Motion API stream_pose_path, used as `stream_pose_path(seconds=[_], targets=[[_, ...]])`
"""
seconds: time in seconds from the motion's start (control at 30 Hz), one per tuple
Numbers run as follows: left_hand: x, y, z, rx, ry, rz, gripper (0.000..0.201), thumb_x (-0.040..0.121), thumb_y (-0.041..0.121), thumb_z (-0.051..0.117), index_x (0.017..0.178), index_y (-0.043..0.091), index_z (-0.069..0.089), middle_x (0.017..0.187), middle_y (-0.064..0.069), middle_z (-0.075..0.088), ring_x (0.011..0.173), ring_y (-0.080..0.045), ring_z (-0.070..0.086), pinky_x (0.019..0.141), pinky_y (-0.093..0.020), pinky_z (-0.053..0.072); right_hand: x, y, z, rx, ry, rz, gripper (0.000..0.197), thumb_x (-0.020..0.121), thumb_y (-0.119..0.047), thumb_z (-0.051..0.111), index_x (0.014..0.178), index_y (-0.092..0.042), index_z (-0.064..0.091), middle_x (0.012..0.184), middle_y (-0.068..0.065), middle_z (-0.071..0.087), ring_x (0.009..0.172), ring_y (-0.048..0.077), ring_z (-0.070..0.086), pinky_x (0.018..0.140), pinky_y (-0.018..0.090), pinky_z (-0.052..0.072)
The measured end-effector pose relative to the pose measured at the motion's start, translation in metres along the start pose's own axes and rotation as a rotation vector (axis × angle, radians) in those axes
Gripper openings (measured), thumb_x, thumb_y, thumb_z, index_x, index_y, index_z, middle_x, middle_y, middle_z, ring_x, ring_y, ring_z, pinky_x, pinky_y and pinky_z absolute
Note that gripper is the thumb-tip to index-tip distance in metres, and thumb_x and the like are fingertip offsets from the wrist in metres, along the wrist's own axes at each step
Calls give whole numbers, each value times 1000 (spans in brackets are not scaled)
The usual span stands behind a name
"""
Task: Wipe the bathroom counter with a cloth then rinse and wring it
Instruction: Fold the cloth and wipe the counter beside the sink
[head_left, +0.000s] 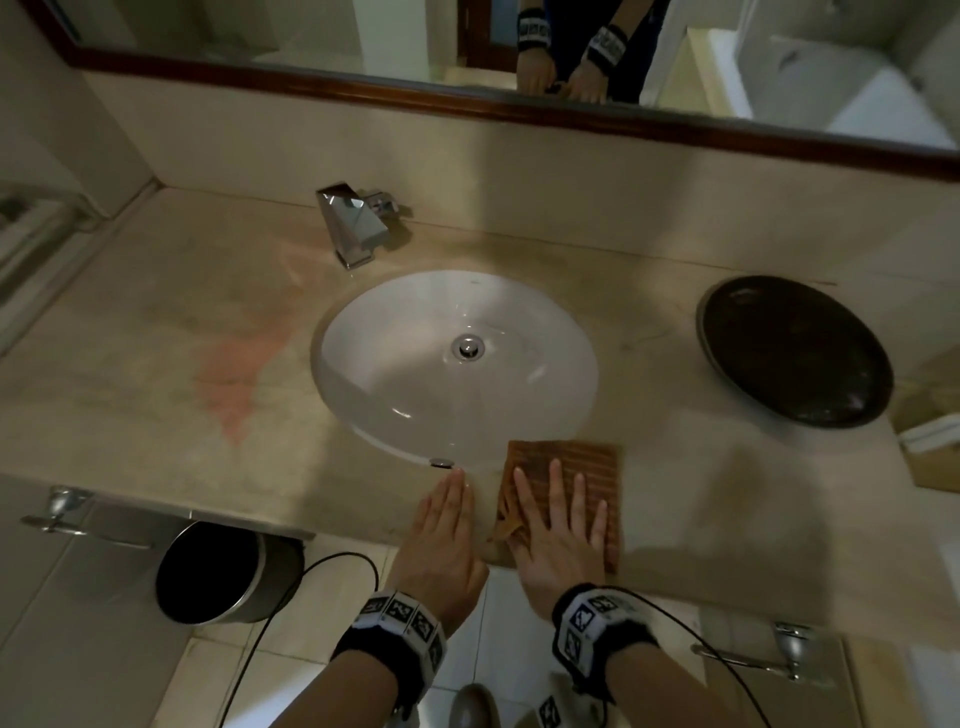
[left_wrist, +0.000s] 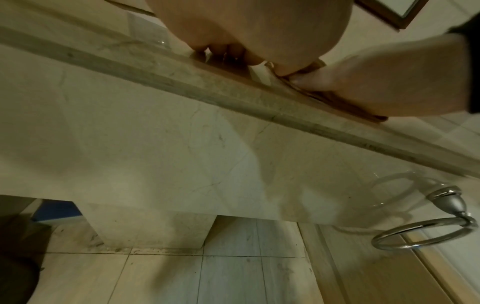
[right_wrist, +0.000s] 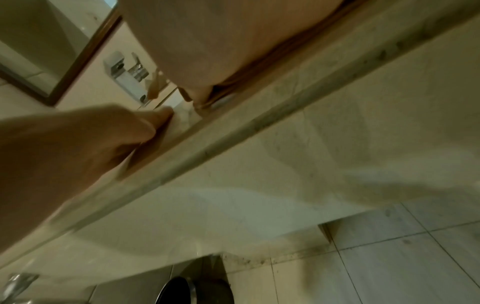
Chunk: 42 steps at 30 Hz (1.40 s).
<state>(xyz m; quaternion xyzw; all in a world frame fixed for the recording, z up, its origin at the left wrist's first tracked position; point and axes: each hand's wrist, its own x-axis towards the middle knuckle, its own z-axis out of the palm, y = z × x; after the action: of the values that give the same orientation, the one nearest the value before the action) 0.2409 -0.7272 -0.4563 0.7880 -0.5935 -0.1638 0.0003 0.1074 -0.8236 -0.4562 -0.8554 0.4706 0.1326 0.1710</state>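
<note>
A brown ribbed cloth (head_left: 582, 462) lies folded on the beige marble counter (head_left: 156, 322), just right of the white sink (head_left: 405, 384). My right hand (head_left: 558, 514) presses flat on the cloth with fingers straight and spread. My left hand (head_left: 447, 514) rests flat on the bare counter beside the cloth, fingers straight and together, near the sink's front rim. In the left wrist view the cloth (left_wrist: 335, 98) shows as a brown edge under my right hand (left_wrist: 384, 82). In the right wrist view my left hand (right_wrist: 85, 139) lies on the counter edge.
A chrome faucet (head_left: 358, 223) stands behind the sink. A dark round tray (head_left: 795, 353) sits at the right. A pink stain (head_left: 239, 364) marks the counter on the left. Below are a bin (head_left: 218, 571), towel rings (head_left: 779, 654) and a tiled floor. A mirror (head_left: 519, 52) hangs above.
</note>
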Motion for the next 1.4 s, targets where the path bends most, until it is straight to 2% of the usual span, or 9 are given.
stream_pose_path(seconds=[0.1, 0.2, 0.37, 0.5, 0.67, 0.77, 0.83, 1.13, 1.4], targets=[[2, 13, 4, -2, 52, 53, 69, 83, 34, 38, 138, -7, 40, 148, -23, 36, 137, -32, 37, 107, -41, 21, 17, 21, -11, 23, -19, 27, 72, 73, -68, -4, 134, -48, -38, 147, -4, -44, 141, 27, -30, 112, 53, -20], [12, 30, 11, 15, 93, 134, 68, 89, 35, 36, 143, -6, 32, 152, -23, 26, 141, -33, 27, 109, -42, 18, 26, 57, -22, 31, -6, 139, 69, 92, -64, 17, 135, -48, -35, 148, -5, -41, 144, 29, -24, 115, 53, -14], [35, 66, 17, 3, 113, 208, 66, 94, 35, 30, 145, -6, 25, 156, -22, 15, 145, -33, 15, 111, -44, 18, 36, 129, -44, 99, -21, 346, 65, 95, -61, 17, 143, -46, -25, 154, -2, -34, 145, 30, -21, 117, 54, -8], [42, 84, 20, 18, 115, 200, 67, 94, 36, 34, 146, -4, 24, 157, -20, 13, 145, -32, 15, 112, -44, 17, 52, 131, -49, 139, 4, 392, 65, 96, -60, 16, 144, -43, -25, 155, 2, -33, 144, 34, -21, 115, 57, -9], [40, 87, 22, 56, 130, 183, 68, 92, 35, 39, 146, -4, 25, 156, -20, 15, 145, -32, 15, 112, -42, 17, 50, 111, -50, 61, -18, 194, 67, 96, -58, 15, 144, -39, -27, 153, 7, -35, 143, 37, -25, 114, 60, -9], [42, 89, 23, 65, 124, 167, 68, 93, 37, 37, 146, -3, 25, 156, -20, 15, 145, -32, 15, 112, -42, 17, 48, 125, -57, -25, -8, 76, 73, 86, -68, 3, 143, -37, -30, 151, 7, -39, 142, 35, -27, 113, 60, -13], [44, 91, 22, 75, 130, 165, 67, 93, 37, 36, 146, -3, 26, 156, -19, 16, 145, -31, 17, 112, -41, 18, 55, 140, -64, -45, -21, 31, 79, 83, -75, 8, 141, -40, -33, 150, 5, -40, 141, 34, -28, 113, 58, -14], [47, 92, 19, 85, 137, 147, 69, 90, 39, 43, 144, -1, 32, 154, -17, 26, 141, -29, 28, 110, -36, 17, 130, 140, -90, 11, -13, 137, 78, 87, -71, 22, 146, -43, -22, 157, 4, -28, 144, 34, -22, 115, 57, -11], [45, 97, 12, 101, 83, 105, 66, 89, 38, 40, 142, 0, 37, 152, -16, 30, 139, -28, 33, 109, -35, 15, 48, 132, -58, -73, -105, -68, 77, 78, -72, 5, 136, -44, -38, 153, 4, -37, 143, 33, -25, 111, 57, -17]])
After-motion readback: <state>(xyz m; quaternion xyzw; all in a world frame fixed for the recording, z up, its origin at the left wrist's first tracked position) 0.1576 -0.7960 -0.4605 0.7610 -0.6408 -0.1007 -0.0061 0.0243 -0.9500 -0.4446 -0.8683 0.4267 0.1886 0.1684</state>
